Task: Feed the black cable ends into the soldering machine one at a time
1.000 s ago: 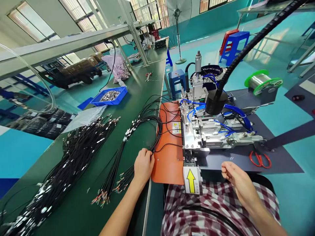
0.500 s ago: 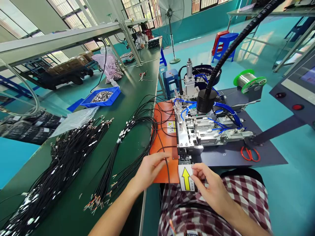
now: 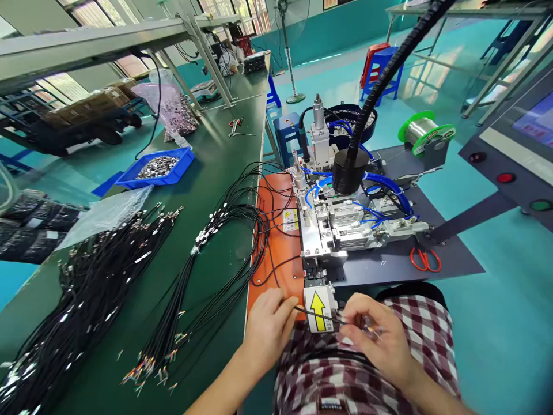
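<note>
A thin black cable [image 3: 322,314] is stretched between my two hands, across the white label with a yellow arrow [image 3: 318,302] at the machine's near end. My left hand [image 3: 271,320] pinches it over the front of the orange plate [image 3: 279,262]. Closed around the cable's other end is my right hand [image 3: 375,331], just right of the label; fine wire ends seem to show at its fingers, though blurred. Further black cables [image 3: 259,230] loop from the machine [image 3: 341,213] over the orange plate to a bundle [image 3: 190,271] on the green table.
A large pile of black cables [image 3: 99,288] covers the table's left side. Behind it stands a blue tray [image 3: 181,167] of small metal parts. Red-handled scissors [image 3: 425,259] lie on the machine base, near a wire spool [image 3: 421,129]. A black flexible lamp arm [image 3: 384,75] hangs over the machine.
Both hands have closed on a cable, which is now pulled taut across the arrow label. Before, the fingers were near the cable and label. The camera view has shifted slightly.
</note>
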The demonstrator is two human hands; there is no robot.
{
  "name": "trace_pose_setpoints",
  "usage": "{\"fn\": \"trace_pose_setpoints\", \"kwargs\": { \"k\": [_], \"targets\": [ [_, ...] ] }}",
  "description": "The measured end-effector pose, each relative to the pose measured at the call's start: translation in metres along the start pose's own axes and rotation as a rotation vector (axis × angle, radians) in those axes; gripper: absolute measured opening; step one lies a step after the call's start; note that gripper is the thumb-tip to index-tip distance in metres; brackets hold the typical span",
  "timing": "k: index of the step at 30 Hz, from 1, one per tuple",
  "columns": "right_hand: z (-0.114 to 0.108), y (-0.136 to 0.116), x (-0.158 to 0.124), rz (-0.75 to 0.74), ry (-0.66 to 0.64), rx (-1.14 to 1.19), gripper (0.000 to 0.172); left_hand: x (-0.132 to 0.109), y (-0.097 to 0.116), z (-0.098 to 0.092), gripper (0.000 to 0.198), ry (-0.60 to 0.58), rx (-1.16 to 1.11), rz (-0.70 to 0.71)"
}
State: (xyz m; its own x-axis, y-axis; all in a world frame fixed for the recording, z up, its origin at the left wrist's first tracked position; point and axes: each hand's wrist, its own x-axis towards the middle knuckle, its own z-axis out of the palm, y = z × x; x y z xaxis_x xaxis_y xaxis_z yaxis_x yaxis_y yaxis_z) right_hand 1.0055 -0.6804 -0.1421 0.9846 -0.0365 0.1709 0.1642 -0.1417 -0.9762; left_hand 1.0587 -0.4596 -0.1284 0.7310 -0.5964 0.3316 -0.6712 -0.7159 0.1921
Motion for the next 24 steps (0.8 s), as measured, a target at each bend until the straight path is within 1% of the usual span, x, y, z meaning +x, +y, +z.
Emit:
{"fn": "trace_pose_setpoints", "kwargs": {
  "k": [2,3,4,5,7,8,11,13,14,15,17,19,21,24],
  "targets": [
    [0.008,0.005,0.004,0.249,0.01,0.088,0.009,-0.004,-0.001,-0.004,0.014,-0.065,-0.017,-0.043],
    [0.013,0.007,0.006,0.355,-0.012,0.138,0.01,-0.004,0.0,-0.007,0.016,-0.113,-0.057,-0.042],
    [0.018,0.008,0.009,0.429,-0.04,0.197,0.012,-0.003,0.002,-0.008,0.02,-0.165,-0.119,-0.035],
    [0.021,0.01,0.011,0.47,-0.064,0.254,0.013,-0.002,0.005,-0.008,0.023,-0.216,-0.196,-0.025],
    [0.025,0.011,0.015,0.497,-0.071,0.352,0.018,0.001,0.008,-0.005,0.022,-0.289,-0.329,-0.03],
    [0.024,0.011,0.017,0.506,-0.056,0.387,0.021,0.002,0.008,-0.003,0.021,-0.304,-0.364,-0.047],
    [0.019,0.011,0.02,0.535,0.005,0.441,0.025,0.008,0.01,0.005,0.018,-0.296,-0.388,-0.098],
    [0.016,0.011,0.021,0.531,0.013,0.427,0.023,0.015,0.013,0.006,0.016,-0.279,-0.431,-0.119],
    [0.015,0.011,0.022,0.518,0.003,0.411,0.021,0.02,0.015,0.006,0.019,-0.289,-0.489,-0.132],
    [0.014,0.012,0.022,0.503,-0.017,0.394,0.02,0.025,0.017,0.005,0.023,-0.32,-0.569,-0.153],
    [0.01,0.013,0.023,0.481,-0.06,0.37,0.019,0.036,0.021,0.002,0.03,-0.422,-0.758,-0.215],
    [0.004,0.014,0.024,0.473,-0.072,0.359,0.022,0.044,0.023,0.002,0.03,-0.492,-0.902,-0.29],
    [-0.004,0.014,0.025,0.478,-0.027,0.342,0.025,0.049,0.022,0.005,0.027,-0.484,-0.976,-0.357],
    [-0.013,0.013,0.026,0.483,0.069,0.302,0.023,0.049,0.021,0.013,0.021,-0.438,-1.12,-0.473]
  ]
}}
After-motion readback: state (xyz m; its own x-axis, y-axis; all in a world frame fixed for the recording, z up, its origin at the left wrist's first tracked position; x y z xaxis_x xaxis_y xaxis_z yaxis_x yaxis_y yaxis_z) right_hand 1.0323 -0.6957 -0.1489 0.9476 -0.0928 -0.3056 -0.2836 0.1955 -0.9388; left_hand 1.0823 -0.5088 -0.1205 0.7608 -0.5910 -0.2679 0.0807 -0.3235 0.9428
